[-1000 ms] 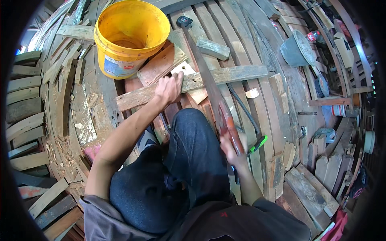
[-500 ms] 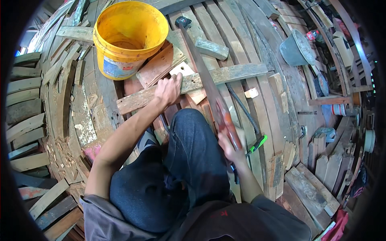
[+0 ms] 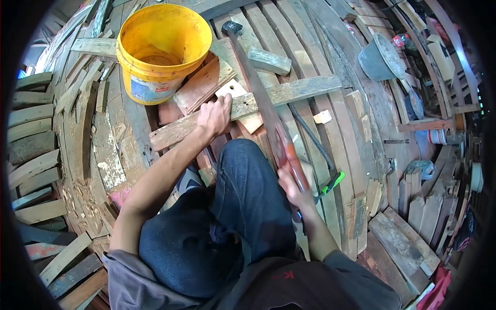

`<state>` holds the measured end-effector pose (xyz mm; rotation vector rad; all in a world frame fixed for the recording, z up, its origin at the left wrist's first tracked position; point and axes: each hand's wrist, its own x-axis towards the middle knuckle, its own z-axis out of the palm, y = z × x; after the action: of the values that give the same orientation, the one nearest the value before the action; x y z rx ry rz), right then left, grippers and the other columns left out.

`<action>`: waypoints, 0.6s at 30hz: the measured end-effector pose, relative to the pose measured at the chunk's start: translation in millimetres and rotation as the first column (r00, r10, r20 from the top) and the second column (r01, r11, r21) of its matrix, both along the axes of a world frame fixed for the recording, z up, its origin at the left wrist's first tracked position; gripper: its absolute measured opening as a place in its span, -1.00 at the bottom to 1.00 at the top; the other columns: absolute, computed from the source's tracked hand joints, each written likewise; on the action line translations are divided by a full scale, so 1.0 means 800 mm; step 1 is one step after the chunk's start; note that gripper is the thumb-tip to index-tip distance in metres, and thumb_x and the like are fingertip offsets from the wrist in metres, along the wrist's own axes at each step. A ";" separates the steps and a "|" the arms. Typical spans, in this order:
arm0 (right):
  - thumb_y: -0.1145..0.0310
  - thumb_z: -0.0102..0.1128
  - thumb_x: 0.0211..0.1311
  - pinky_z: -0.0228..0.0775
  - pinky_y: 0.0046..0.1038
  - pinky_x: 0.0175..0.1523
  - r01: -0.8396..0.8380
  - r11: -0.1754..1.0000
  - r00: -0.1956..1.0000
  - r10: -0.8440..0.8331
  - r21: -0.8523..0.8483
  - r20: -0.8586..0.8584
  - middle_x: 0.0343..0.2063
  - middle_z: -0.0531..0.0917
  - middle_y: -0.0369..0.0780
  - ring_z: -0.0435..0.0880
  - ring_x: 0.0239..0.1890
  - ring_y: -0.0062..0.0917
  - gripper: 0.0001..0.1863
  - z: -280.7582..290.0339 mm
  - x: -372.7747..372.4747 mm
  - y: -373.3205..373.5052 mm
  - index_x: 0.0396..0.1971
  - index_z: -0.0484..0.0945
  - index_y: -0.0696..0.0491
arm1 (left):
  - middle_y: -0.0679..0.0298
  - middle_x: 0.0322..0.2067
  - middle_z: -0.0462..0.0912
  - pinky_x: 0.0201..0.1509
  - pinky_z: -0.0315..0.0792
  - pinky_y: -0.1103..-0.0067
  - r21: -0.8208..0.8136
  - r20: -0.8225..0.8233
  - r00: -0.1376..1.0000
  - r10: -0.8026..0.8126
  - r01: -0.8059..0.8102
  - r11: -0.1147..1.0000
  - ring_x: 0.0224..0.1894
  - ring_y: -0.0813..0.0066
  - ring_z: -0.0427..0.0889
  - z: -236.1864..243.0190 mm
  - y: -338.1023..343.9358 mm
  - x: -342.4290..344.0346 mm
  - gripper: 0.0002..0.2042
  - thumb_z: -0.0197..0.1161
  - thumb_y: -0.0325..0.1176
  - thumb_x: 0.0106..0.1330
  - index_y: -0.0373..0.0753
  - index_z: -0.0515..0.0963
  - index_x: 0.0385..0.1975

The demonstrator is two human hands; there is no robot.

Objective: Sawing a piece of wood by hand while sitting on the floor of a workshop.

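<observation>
My left hand (image 3: 214, 116) is closed over a weathered wooden plank (image 3: 299, 90) lying crosswise in front of my knees, above pieces of pale board (image 3: 232, 88). My right hand (image 3: 292, 183) grips a long, dark-brown tool (image 3: 258, 93), reddish-orange near my hand and blurred; I cannot make out its exact kind. It crosses over the plank, its far end near a black tape measure (image 3: 231, 28). A green-and-black handled tool (image 3: 333, 182) lies right of my right hand, beside a dark rod (image 3: 310, 134).
A yellow bucket (image 3: 163, 31) stands at the upper left, a grey bucket (image 3: 377, 59) at the upper right. A short timber block (image 3: 268, 61) lies beyond the plank. Several stacked offcuts (image 3: 36, 181) line both sides. My bent legs (image 3: 240, 186) occupy the near middle.
My right hand has shifted slightly up and left with the long tool. My left hand stays on the plank. The whole view has shifted a little.
</observation>
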<state>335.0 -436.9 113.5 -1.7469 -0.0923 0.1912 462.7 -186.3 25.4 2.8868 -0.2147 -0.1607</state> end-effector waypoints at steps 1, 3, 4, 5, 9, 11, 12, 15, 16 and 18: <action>0.56 0.17 0.09 0.11 -0.59 -0.64 0.023 0.986 0.993 -0.002 0.167 -0.122 -0.74 0.36 -0.36 0.30 -0.74 -0.73 -0.80 -0.008 0.013 0.009 -0.63 0.36 0.12 | -0.09 -0.25 0.59 -0.30 0.51 0.21 0.012 -0.015 1.000 0.013 -0.013 1.000 -0.38 -0.03 0.65 0.003 0.002 0.001 -0.74 -0.07 -0.43 0.24 -0.35 0.34 -0.09; 0.55 0.16 0.11 0.12 -0.60 -0.64 0.094 0.966 0.967 -0.031 0.242 -0.251 -0.74 0.36 -0.38 0.31 -0.74 -0.75 -0.84 0.012 0.003 -0.004 -0.59 0.38 0.12 | -0.10 -0.26 0.59 -0.31 0.50 0.21 0.020 -0.004 0.999 0.033 -0.033 0.999 -0.37 -0.04 0.65 0.003 0.000 0.003 -0.74 -0.07 -0.43 0.24 -0.35 0.34 -0.10; 0.54 0.16 0.12 0.13 -0.62 -0.64 0.184 0.934 0.922 -0.056 0.305 -0.383 -0.73 0.37 -0.40 0.33 -0.73 -0.76 -0.87 0.033 -0.012 -0.010 -0.55 0.41 0.12 | -0.10 -0.26 0.59 -0.31 0.50 0.21 0.029 0.003 0.999 0.042 -0.043 0.999 -0.37 -0.05 0.65 0.002 0.000 -0.001 -0.74 -0.07 -0.42 0.24 -0.35 0.35 -0.10; 0.52 0.16 0.13 0.10 -0.68 -0.62 0.200 0.937 0.896 -0.057 0.287 -0.440 -0.72 0.38 -0.42 0.32 -0.72 -0.80 -0.91 0.052 -0.040 -0.019 -0.48 0.43 0.13 | -0.11 -0.25 0.59 -0.32 0.50 0.21 0.029 0.087 0.996 0.018 -0.021 0.999 -0.37 -0.07 0.64 -0.012 0.013 -0.008 -0.74 -0.08 -0.43 0.24 -0.36 0.35 -0.11; 0.51 0.20 0.08 0.16 -0.57 -0.55 0.019 1.000 0.961 -0.020 -0.005 -0.277 -0.74 0.38 -0.35 0.36 -0.68 -0.71 -0.83 0.098 -0.087 -0.068 -0.63 0.41 0.12 | -0.11 -0.23 0.58 -0.27 0.52 0.20 0.035 -0.003 1.000 0.029 -0.029 0.999 -0.35 -0.07 0.65 0.002 0.010 -0.005 -0.75 -0.08 -0.44 0.23 -0.35 0.34 -0.12; 0.52 0.16 0.09 0.17 -0.54 -0.57 0.033 0.999 0.955 -0.031 0.002 -0.296 -0.78 0.37 -0.33 0.35 -0.71 -0.67 -0.80 0.064 -0.082 -0.070 -0.67 0.38 0.11 | -0.10 -0.22 0.58 -0.26 0.53 0.20 0.025 -0.031 0.999 0.021 -0.020 0.999 -0.34 -0.07 0.65 0.009 0.002 -0.001 -0.75 -0.08 -0.44 0.23 -0.36 0.33 -0.12; 0.53 0.15 0.10 0.17 -0.53 -0.57 0.009 1.000 0.974 -0.013 -0.018 -0.227 -0.79 0.37 -0.32 0.35 -0.72 -0.66 -0.79 0.045 -0.055 -0.049 -0.68 0.38 0.11 | -0.10 -0.22 0.58 -0.26 0.53 0.20 0.036 -0.033 0.999 0.026 -0.025 0.999 -0.34 -0.07 0.65 0.006 0.008 -0.006 -0.75 -0.08 -0.44 0.23 -0.36 0.33 -0.12; 0.54 0.16 0.09 0.16 -0.53 -0.58 0.009 0.995 0.995 0.001 0.098 -0.102 -0.79 0.38 -0.32 0.35 -0.74 -0.62 -0.78 0.000 0.021 0.002 -0.68 0.37 0.10 | -0.11 -0.24 0.57 -0.32 0.53 0.19 0.001 0.030 0.999 0.035 -0.035 0.999 -0.41 -0.07 0.64 -0.011 0.000 0.000 -0.74 -0.09 -0.43 0.25 -0.35 0.32 -0.09; 0.54 0.16 0.09 0.16 -0.53 -0.58 0.005 0.995 0.994 0.005 0.099 -0.105 -0.79 0.38 -0.32 0.35 -0.74 -0.62 -0.78 0.001 0.018 0.002 -0.68 0.37 0.10 | -0.11 -0.24 0.57 -0.32 0.53 0.19 0.002 0.028 0.999 0.039 -0.039 0.999 -0.41 -0.07 0.64 -0.008 0.001 -0.001 -0.74 -0.09 -0.43 0.25 -0.35 0.32 -0.09; 0.53 0.19 0.08 0.18 -0.51 -0.57 0.053 0.997 0.976 -0.042 0.048 -0.215 -0.79 0.38 -0.30 0.37 -0.73 -0.60 -0.79 0.010 0.000 -0.009 -0.67 0.38 0.12 | -0.12 -0.23 0.56 -0.32 0.52 0.18 0.022 0.004 0.999 0.042 -0.042 0.999 -0.40 -0.09 0.64 -0.001 -0.003 -0.001 -0.74 -0.09 -0.43 0.25 -0.36 0.32 -0.09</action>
<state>334.8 -443.7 121.1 -1.6632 0.1002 0.3375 461.5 -188.7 24.3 2.9112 -0.1541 -0.1519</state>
